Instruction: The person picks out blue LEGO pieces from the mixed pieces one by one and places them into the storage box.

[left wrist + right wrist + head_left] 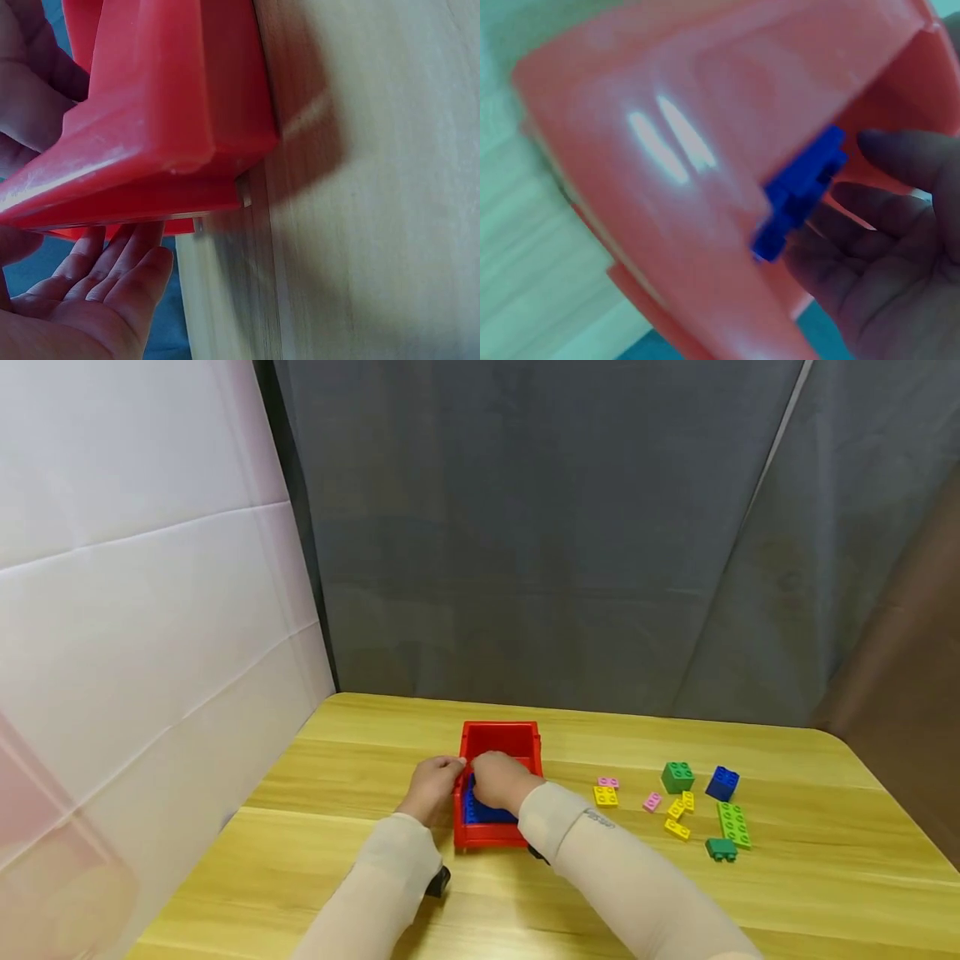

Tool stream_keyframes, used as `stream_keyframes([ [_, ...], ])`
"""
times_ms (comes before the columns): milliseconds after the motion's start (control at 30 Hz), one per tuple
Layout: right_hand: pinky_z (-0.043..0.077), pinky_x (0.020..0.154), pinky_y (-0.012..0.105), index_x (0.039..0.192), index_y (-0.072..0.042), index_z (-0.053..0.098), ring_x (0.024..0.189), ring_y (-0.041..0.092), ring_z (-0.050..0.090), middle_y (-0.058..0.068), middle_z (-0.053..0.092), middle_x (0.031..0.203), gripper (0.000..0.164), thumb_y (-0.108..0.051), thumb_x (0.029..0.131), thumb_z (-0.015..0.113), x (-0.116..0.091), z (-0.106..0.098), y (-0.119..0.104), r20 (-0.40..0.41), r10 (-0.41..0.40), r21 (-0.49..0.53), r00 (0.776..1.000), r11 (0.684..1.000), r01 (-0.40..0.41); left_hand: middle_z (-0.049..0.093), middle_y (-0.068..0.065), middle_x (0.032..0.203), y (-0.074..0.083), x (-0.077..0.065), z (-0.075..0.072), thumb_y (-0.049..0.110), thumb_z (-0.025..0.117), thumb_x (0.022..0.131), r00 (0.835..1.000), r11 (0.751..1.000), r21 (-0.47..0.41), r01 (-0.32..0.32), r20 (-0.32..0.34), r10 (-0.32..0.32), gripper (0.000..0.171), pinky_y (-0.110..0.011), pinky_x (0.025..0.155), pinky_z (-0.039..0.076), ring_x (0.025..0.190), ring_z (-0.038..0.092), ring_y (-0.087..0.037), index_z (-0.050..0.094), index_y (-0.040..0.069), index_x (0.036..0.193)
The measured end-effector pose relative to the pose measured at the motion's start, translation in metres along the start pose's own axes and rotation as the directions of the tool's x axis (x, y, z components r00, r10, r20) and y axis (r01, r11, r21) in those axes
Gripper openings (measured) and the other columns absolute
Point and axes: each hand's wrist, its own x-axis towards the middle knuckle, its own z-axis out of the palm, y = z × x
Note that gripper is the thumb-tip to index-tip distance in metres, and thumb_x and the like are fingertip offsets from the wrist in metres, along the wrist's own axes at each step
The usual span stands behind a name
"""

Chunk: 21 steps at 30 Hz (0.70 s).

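Observation:
A red plastic bin (491, 837) stands on the table, with a blue studded plate (487, 812) inside it. My left hand (433, 783) grips the bin's left wall, thumb at the rim; in the left wrist view its fingers (135, 259) lie along the outer side. Reaching into the bin, my right hand (501, 779) is over the blue plate and covers part of it. In the right wrist view, thumb and fingers of the right hand (892, 232) are spread apart, fingertips right by the blue piece (802, 191), with nothing between them.
To the right lie loose toy bricks: a green block (677, 777), a blue block (722, 783), a lime plate (734, 825), a dark green brick (722, 849), a yellow square brick (605, 796), a small pink brick (652, 802) and several others. A grey curtain (510, 543) hangs behind the table.

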Motion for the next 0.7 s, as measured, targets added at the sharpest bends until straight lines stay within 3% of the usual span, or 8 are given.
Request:
stream_keyframes([
  [133,0.049,0.097,0.037,0.116,-0.005,0.067,0.090,0.019,0.060,0.007,0.068,0.107,0.029,-0.019,0.090,0.066,-0.008,-0.007,-0.001,0.006,-0.006,-0.046,1.000,0.999,0.006,0.060,-0.019,0.113,0.000,-0.001,-0.001,0.021,0.048,0.101,0.999,1.000,-0.003,0.031,0.009,-0.031,0.035,-0.046,0.097,0.046,0.104,0.053,-0.032,0.061,-0.006,0.118],
  [267,0.047,0.100,0.038,0.124,-0.007,0.065,0.104,0.022,0.062,0.008,0.067,0.116,0.039,-0.023,0.089,0.069,-0.015,-0.014,0.002,-0.009,-0.028,-0.078,1.000,0.997,0.027,0.059,-0.019,0.114,0.000,-0.001,-0.002,0.021,0.048,0.101,0.999,0.999,-0.007,0.032,0.010,-0.032,0.036,-0.046,0.097,0.046,0.104,0.053,-0.032,0.060,-0.007,0.120],
  [467,0.042,0.105,0.040,0.132,-0.008,0.059,0.124,0.025,0.053,0.009,0.060,0.132,0.047,-0.026,0.090,0.068,-0.027,-0.022,0.011,-0.083,-0.077,-0.065,0.994,0.995,0.071,0.059,-0.020,0.113,-0.001,0.000,-0.003,0.022,0.047,0.101,0.999,0.999,-0.012,0.032,0.011,-0.032,0.037,-0.045,0.095,0.046,0.104,0.053,-0.032,0.059,-0.007,0.122],
  [700,0.044,0.103,0.043,0.135,-0.011,0.057,0.126,0.026,0.051,0.008,0.056,0.136,0.047,-0.027,0.092,0.066,-0.047,-0.026,0.025,-0.168,-0.110,-0.045,0.980,0.994,0.103,0.058,-0.021,0.117,0.000,0.001,0.000,0.023,0.046,0.102,0.998,0.998,-0.010,0.055,0.034,-0.055,0.039,-0.046,0.099,0.044,0.107,0.052,-0.033,0.057,-0.006,0.125],
])
